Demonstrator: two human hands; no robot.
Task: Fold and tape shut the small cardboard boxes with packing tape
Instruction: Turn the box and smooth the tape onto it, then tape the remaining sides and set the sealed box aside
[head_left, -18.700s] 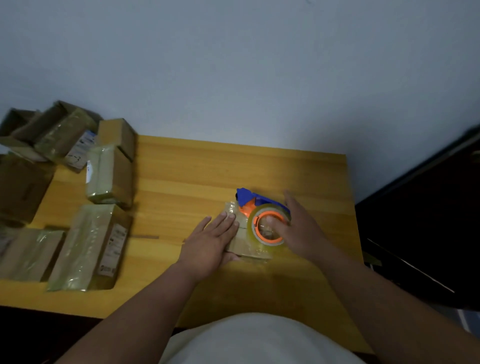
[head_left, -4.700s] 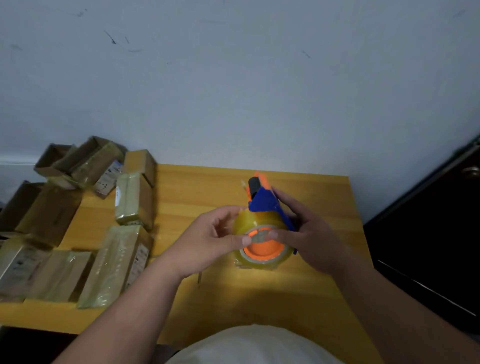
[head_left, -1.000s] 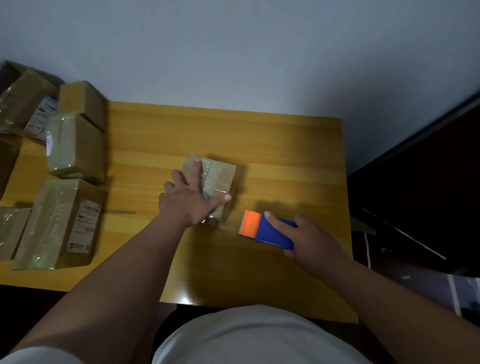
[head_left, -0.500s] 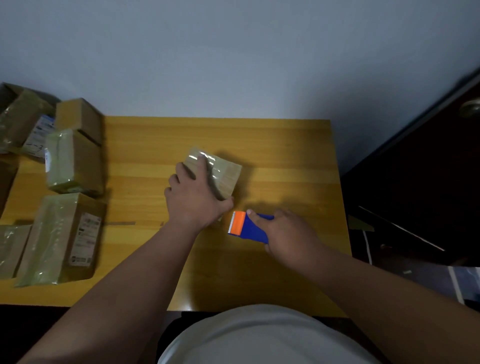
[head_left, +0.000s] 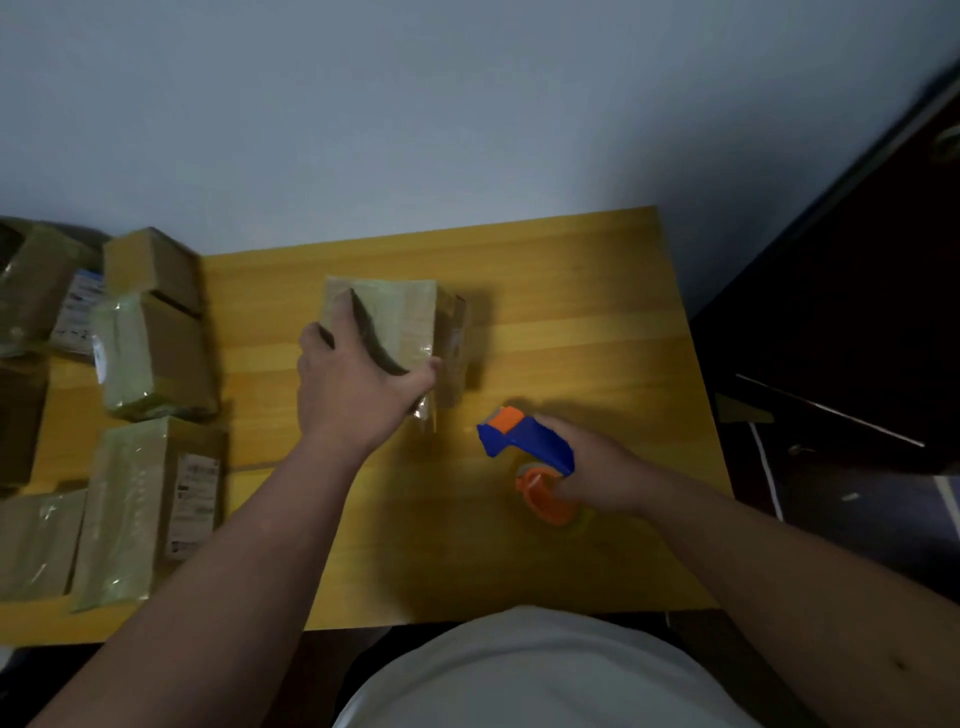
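A small cardboard box (head_left: 415, 327) wrapped in clear tape stands in the middle of the yellow wooden table (head_left: 571, 343). My left hand (head_left: 358, 384) grips it from the near left, fingers over its top and thumb at its near right corner. A loose tape end hangs at that corner. To the right, my right hand (head_left: 597, 467) holds the blue and orange tape dispenser (head_left: 530, 447) by its handle, its orange roll core low by the table. The dispenser is apart from the box.
Several taped cardboard boxes (head_left: 150, 358) lie in a cluster along the left side of the table. A white wall stands behind the table. A dark door or cabinet (head_left: 857, 312) is close on the right. My white shirt fills the bottom edge.
My left hand has shifted the box slightly and now grips it around the top. My right hand has drawn the dispenser away to the right and tilted it, so the orange roll shows.
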